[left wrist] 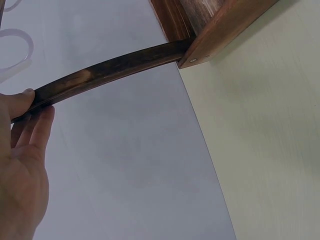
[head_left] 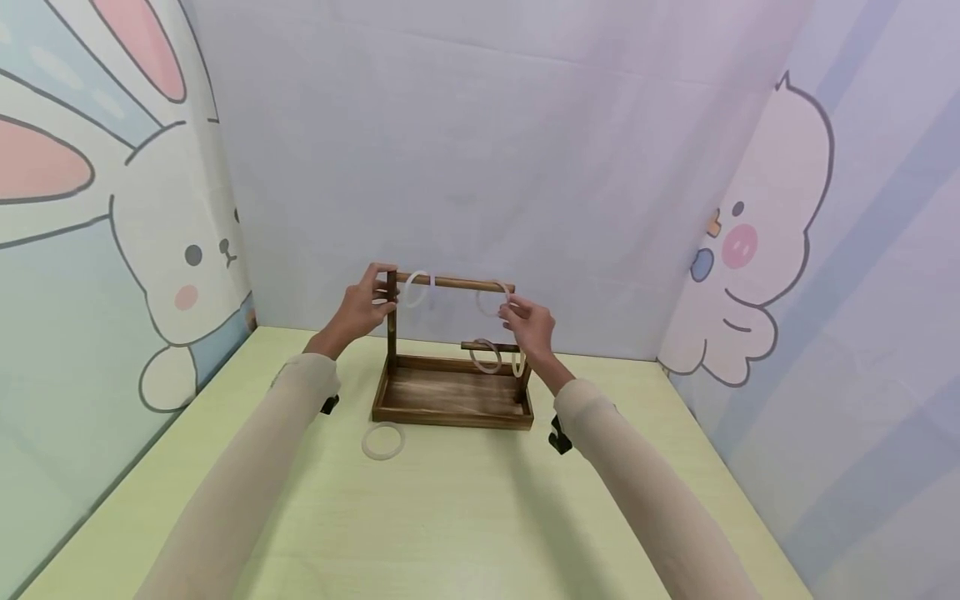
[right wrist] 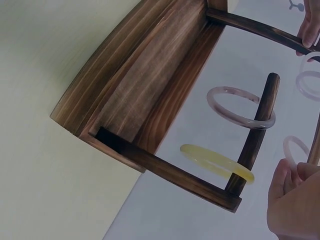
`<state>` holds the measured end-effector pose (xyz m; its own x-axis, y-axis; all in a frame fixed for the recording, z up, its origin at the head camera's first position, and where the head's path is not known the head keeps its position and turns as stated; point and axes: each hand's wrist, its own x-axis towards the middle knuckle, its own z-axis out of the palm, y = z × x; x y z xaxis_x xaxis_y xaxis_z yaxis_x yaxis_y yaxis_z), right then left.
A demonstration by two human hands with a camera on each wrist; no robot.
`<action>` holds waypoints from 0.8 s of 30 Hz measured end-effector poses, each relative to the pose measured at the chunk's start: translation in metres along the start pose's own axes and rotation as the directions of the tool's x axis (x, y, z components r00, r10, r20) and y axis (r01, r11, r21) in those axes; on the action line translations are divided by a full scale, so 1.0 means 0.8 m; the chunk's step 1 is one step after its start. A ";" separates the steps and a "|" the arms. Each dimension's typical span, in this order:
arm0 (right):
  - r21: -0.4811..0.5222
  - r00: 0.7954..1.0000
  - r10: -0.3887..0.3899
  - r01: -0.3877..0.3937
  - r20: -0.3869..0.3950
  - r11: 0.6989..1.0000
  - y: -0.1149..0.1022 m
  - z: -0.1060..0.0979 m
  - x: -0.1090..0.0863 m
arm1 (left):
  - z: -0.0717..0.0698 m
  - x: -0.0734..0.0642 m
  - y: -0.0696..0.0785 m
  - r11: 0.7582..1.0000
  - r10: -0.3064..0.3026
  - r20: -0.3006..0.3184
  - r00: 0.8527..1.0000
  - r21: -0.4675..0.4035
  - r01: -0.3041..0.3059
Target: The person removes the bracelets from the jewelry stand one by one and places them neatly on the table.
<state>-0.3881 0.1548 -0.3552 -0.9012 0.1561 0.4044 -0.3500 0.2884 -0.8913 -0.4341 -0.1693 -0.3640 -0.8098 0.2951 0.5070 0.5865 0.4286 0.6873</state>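
A pale ring (right wrist: 286, 146) sits in the fingers of the right hand (head_left: 531, 327) at the right end of the upper bar (head_left: 461, 283); from my remote post I cannot tell whether the bar runs through it. The hand pinches its edge and has not let go. Near the bar's other end I count a white ring (head_left: 407, 293) and a violet ring (head_left: 432, 282), the latter seen nearly edge-on. On the short lower bar (right wrist: 252, 145) hang a grayish ring (right wrist: 240, 120) and a yellow ring (right wrist: 192, 151), the yellow one nearer the post end. I judge those four placed, the pinched one close to done, and one left over: a loose ring (head_left: 364, 442) flat on the table (head_left: 450, 508), just in front of the wooden tray (head_left: 450, 418). The left hand (head_left: 362, 310) grasps the tall left post (head_left: 392, 325) near its top, to steady the rack, I would say. Beyond, a cartoon rabbit (head_left: 161, 275) covers the left wall.
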 end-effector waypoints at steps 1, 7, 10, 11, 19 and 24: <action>0.000 1.000 0.002 -0.002 -0.003 1.000 0.000 -0.002 0.000 | 0.000 0.000 0.000 1.000 0.000 0.001 1.000 -0.002 0.000; 0.015 0.999 0.028 -0.027 -0.017 1.000 0.002 -0.013 0.004 | 0.001 0.000 0.000 1.000 -0.002 -0.001 1.000 -0.006 0.002; 0.025 0.999 0.043 -0.043 -0.007 0.999 0.003 -0.017 0.005 | 0.001 -0.001 -0.001 1.000 -0.007 -0.004 1.000 0.002 0.007; 0.026 0.999 0.051 -0.050 -0.003 0.998 0.004 -0.019 0.005 | 0.001 -0.002 -0.001 1.000 -0.009 -0.006 1.000 0.002 0.009; 0.024 0.996 0.082 -0.082 -0.026 0.996 0.006 -0.032 0.005 | 0.003 0.002 0.000 1.000 -0.009 0.008 1.000 -0.010 0.009; 0.034 0.996 0.087 -0.086 -0.019 0.996 0.006 -0.036 0.006 | 0.002 0.001 0.000 1.000 -0.011 -0.003 1.000 0.001 0.011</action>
<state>-0.3868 0.1845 -0.3516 -0.9233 0.1981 0.3291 -0.2794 0.2416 -0.9293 -0.4342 -0.1679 -0.3642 -0.8159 0.2877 0.5016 0.5779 0.4327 0.6919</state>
